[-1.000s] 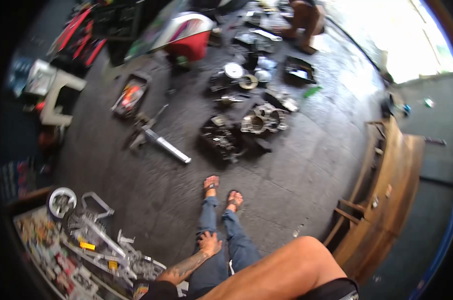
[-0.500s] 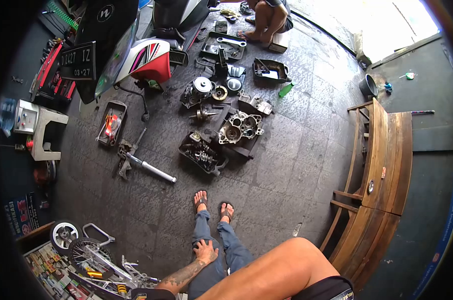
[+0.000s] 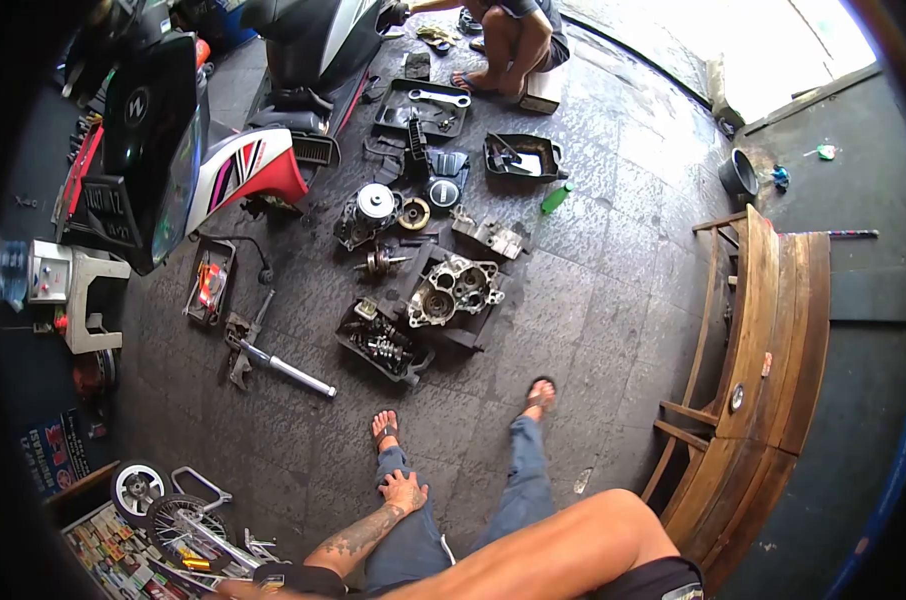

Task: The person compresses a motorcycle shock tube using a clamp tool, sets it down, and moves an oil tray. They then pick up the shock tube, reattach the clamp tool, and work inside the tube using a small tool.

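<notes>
My left hand (image 3: 405,490) rests on my left leg near the knee, fingers apart, with nothing in it. My right forearm (image 3: 533,555) crosses low in the view from the right; its hand is not clearly visible. A patch of skin beside my left sleeve at the bottom edge is too cropped to make out. In front of my feet, an engine crankcase half (image 3: 453,292) lies on a dark stand. Beside it are a tray of gears and shafts (image 3: 385,345), a crankshaft (image 3: 381,262) and an engine part with a round white cover (image 3: 375,203).
A scooter (image 3: 258,170) stands at the upper left. A fork tube (image 3: 293,373) and narrow tray (image 3: 211,285) lie on the floor. A wooden bench (image 3: 763,350) lines the right side. Another person (image 3: 513,45) squats at the top near a tray with a wrench (image 3: 438,97).
My right foot has moved out to the right, spreading my legs apart. The floor parts appear slightly further left and up as my view shifts. My left hand stays on my leg.
</notes>
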Available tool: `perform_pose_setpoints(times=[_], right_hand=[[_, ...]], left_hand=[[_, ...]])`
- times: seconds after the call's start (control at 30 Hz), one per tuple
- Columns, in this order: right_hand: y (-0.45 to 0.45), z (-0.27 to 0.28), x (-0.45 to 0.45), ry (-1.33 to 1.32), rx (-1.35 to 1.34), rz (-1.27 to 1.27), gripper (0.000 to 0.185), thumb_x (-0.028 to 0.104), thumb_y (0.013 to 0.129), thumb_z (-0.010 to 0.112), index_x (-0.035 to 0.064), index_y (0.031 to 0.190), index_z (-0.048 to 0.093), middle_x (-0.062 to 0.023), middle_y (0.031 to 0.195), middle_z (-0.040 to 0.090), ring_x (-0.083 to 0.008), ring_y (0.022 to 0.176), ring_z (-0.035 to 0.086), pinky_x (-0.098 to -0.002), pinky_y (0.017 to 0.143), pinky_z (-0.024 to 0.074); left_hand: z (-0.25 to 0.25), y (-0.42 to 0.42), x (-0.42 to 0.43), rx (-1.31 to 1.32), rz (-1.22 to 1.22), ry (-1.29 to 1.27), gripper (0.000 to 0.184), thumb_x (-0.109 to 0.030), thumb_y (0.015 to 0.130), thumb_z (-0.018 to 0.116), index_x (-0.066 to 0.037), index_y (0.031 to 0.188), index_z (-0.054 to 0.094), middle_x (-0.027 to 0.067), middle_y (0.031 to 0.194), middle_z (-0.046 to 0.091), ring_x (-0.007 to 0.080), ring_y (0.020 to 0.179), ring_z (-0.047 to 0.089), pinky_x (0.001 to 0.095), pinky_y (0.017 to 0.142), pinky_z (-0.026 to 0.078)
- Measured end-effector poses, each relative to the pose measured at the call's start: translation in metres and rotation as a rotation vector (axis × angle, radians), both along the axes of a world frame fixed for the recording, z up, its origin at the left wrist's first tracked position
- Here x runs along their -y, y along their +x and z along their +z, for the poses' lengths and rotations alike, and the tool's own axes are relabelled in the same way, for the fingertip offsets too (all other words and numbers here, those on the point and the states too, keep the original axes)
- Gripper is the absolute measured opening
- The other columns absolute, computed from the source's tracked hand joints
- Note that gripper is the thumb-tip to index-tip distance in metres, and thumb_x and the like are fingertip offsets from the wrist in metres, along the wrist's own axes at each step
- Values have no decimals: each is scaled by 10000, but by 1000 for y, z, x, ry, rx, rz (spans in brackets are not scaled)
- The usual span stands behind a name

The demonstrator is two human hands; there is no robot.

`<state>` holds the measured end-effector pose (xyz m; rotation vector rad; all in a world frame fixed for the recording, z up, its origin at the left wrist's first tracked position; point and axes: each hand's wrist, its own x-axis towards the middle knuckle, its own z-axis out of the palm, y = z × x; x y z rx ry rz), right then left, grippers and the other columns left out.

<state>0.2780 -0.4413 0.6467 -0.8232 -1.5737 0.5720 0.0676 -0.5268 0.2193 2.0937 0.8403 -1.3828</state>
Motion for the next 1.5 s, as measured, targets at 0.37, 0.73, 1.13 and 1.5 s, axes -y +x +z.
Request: perform_pose_setpoints(times=[0.37, 0.73, 1.13, 1.5], right_hand=[[477, -348, 178, -1547, 511, -790, 664, 203, 777, 515, 149, 1410, 322, -270, 1031, 616, -390, 953, 617, -487, 847, 485], [616, -371, 182, -1717, 605, -598, 605, 172, 821, 456, 231, 1410, 332, -187, 1135, 609, -339, 1041, 598, -439, 897, 469], [677, -507, 384, -2130, 596, -644, 295, 365, 855, 549, 112, 915, 689, -219, 921, 652, -369, 904, 626, -435, 820, 490], [785, -537, 300, -1777, 497, -766, 272, 274, 850, 578, 52, 997, 631, -201, 933, 652, -390, 893, 615, -452, 798, 481]], left_hand=[[-7, 201, 128, -2, 145, 357, 510, -487, 782, 575, -136, 1151, 578, 164, 1204, 453, 392, 1102, 393, 606, 848, 318], [75, 499, 217, 356, 123, 65, 496, -430, 804, 586, -150, 1209, 530, 170, 1289, 399, 402, 1158, 365, 624, 859, 349], [13, 681, 127, 271, 535, 10, 405, -360, 841, 564, -132, 1174, 548, 136, 1273, 400, 356, 1181, 371, 613, 904, 345], [-2, 753, 120, 155, 700, 83, 396, -368, 838, 522, -101, 1128, 556, 147, 1193, 411, 348, 1134, 370, 584, 865, 338]])
